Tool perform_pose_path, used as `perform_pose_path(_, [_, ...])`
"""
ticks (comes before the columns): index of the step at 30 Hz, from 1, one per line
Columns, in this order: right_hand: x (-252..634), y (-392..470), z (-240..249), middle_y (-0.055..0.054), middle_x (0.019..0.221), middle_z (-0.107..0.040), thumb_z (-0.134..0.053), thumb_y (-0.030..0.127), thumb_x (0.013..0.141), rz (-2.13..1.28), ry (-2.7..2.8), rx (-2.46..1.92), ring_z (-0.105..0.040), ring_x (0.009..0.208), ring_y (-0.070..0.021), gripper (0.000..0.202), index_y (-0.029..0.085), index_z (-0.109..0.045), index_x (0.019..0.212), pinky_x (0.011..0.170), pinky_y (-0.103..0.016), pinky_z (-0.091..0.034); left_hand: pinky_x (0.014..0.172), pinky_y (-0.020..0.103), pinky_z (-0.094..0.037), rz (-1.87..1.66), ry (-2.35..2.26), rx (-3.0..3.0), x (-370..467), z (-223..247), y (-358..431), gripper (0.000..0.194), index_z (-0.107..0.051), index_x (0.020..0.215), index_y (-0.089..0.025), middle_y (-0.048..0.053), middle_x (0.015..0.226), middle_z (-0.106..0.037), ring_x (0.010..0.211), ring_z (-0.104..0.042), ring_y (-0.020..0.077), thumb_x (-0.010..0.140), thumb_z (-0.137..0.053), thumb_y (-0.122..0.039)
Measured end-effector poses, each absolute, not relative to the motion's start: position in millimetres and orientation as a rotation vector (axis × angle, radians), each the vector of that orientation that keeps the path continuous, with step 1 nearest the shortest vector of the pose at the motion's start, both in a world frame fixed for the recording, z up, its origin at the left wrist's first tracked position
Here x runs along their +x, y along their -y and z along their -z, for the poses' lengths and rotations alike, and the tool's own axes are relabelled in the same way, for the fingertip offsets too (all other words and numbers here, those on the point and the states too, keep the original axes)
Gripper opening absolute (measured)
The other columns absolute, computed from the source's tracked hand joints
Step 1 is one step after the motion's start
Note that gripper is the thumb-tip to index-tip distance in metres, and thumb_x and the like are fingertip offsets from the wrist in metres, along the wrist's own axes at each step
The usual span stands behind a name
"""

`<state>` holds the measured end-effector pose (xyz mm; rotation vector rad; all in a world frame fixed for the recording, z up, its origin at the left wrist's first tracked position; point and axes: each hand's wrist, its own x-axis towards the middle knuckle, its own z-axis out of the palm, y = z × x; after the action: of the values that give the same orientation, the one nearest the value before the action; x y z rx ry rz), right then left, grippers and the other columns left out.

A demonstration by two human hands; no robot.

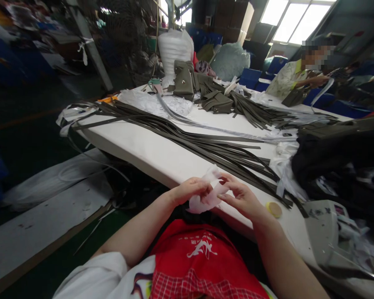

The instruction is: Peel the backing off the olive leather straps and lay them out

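A thin, whitish, see-through sheet [202, 204], paper or film, is held between both hands just past the table's near edge, above my red apron. My left hand [193, 189] has its fingers curled in and closed on the sheet. From the other side, my right hand [239, 196] grips it with thumb and fingers. Beyond the hands, a bundle of long dark olive straps [187, 135] lies across the white table [137, 145]. Right of my right hand is a small round yellow-topped thing [273, 209].
A grey-white device [322, 232] stands at the right edge, near black material [339, 162]. Olive bags [184, 81] and more straps lie farther back, beside clear plastic wrapping [174, 104]. A co-worker [283, 79] handles a dark piece across the table. White boards [50, 224] lie low left.
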<state>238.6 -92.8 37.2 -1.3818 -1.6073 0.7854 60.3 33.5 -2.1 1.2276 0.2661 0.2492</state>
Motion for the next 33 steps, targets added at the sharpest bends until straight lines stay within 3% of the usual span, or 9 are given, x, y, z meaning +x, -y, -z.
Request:
perform_pose_path(5, [240, 90, -30, -0.009, 0.137, -0.055, -0.068, 0.042, 0.086, -0.766, 1.568, -1.381, -0.055, 0.121, -0.0263, 0.02, 0.023, -0.074, 0.086, 0.106, -0.042, -0.043, 0.044, 0.018, -0.03, -0.212, -0.257, 1.305, 62, 3, -28, 0.02, -0.05, 0.068, -0.017, -0.011, 0.05, -0.034, 0.043, -0.037, 0.0048, 0.067, -0.069, -0.023])
perform_pose_path(11, [237, 97, -53, -0.01, 0.155, -0.035, -0.063, 0.035, 0.089, -0.704, 1.718, -1.38, -0.064, 0.098, -0.0213, 0.019, 0.02, -0.071, 0.08, 0.094, -0.039, -0.051, 0.036, 0.018, -0.03, 0.092, -0.219, 1.215, 60, 2, -32, 0.013, -0.049, 0.067, -0.018, -0.009, 0.043, -0.041, 0.034, -0.038, 0.0066, 0.067, -0.061, -0.023])
perform_pose_path(16, [239, 98, -55, -0.01, 0.117, -0.067, -0.065, 0.032, 0.087, -0.673, 1.783, -1.385, -0.064, 0.105, -0.0241, 0.012, 0.022, -0.072, 0.084, 0.093, -0.038, -0.051, 0.035, 0.019, -0.03, 0.211, -0.178, 1.268, 63, 8, -31, 0.018, -0.051, 0.069, -0.018, -0.009, 0.041, -0.042, 0.032, -0.037, 0.0078, 0.068, -0.064, -0.029])
perform_pose_path(18, [241, 100, -51, -0.009, 0.111, -0.069, -0.065, 0.033, 0.087, -0.698, 1.683, -1.402, -0.064, 0.105, -0.0237, 0.013, 0.022, -0.072, 0.084, 0.093, -0.037, -0.051, 0.042, 0.023, -0.041, 0.062, -0.276, 1.406, 65, 9, -27, 0.02, -0.054, 0.082, -0.016, -0.004, 0.054, -0.055, 0.042, -0.05, 0.0118, 0.074, -0.064, -0.033])
perform_pose_path(20, [243, 102, -48, -0.011, 0.118, -0.067, -0.066, 0.035, 0.087, -0.773, 1.545, -1.423, -0.064, 0.109, -0.0248, 0.016, 0.021, -0.072, 0.084, 0.095, -0.038, -0.05, 0.062, 0.032, -0.053, -0.274, -0.429, 1.646, 67, 7, -23, 0.027, -0.054, 0.096, -0.016, 0.005, 0.084, -0.066, 0.069, -0.065, 0.0188, 0.077, -0.064, -0.033])
perform_pose_path(22, [245, 105, -47, -0.012, 0.123, -0.067, -0.066, 0.039, 0.086, -0.868, 1.408, -1.444, -0.063, 0.112, -0.0267, 0.021, 0.02, -0.073, 0.093, 0.097, -0.04, -0.05, 0.089, 0.041, -0.052, -0.649, -0.501, 1.856, 65, 2, -18, 0.028, -0.053, 0.102, -0.017, 0.012, 0.111, -0.063, 0.102, -0.063, 0.0247, 0.078, -0.065, -0.026])
perform_pose_path(24, [245, 108, -48, -0.012, 0.122, -0.068, -0.068, 0.042, 0.085, -0.939, 1.299, -1.461, -0.063, 0.112, -0.0276, 0.031, 0.021, -0.072, 0.107, 0.097, -0.042, -0.051, 0.102, 0.043, -0.044, -0.84, -0.44, 1.968, 61, -7, -14, 0.019, -0.054, 0.098, -0.019, 0.014, 0.122, -0.059, 0.118, -0.056, 0.0252, 0.081, -0.061, -0.02])
perform_pose_path(26, [245, 110, -50, -0.012, 0.121, -0.069, -0.07, 0.044, 0.083, -0.975, 1.234, -1.464, -0.064, 0.111, -0.0277, 0.038, 0.021, -0.07, 0.114, 0.098, -0.043, -0.051, 0.103, 0.04, -0.044, -0.836, -0.347, 2.026, 57, -15, -10, 0.005, -0.056, 0.089, -0.019, 0.013, 0.123, -0.059, 0.119, -0.055, 0.0239, 0.084, -0.056, -0.017])
perform_pose_path(33, [239, 118, -52, -0.012, 0.131, -0.062, -0.066, 0.042, 0.086, -0.967, 1.26, -1.418, -0.059, 0.12, -0.0281, 0.028, 0.02, -0.072, 0.102, 0.102, -0.042, -0.048, 0.109, 0.044, -0.039, -0.517, -0.265, 2.35, 65, -16, 2, 0.016, -0.068, 0.092, -0.018, 0.014, 0.141, -0.051, 0.127, -0.05, 0.0293, 0.086, -0.053, -0.018])
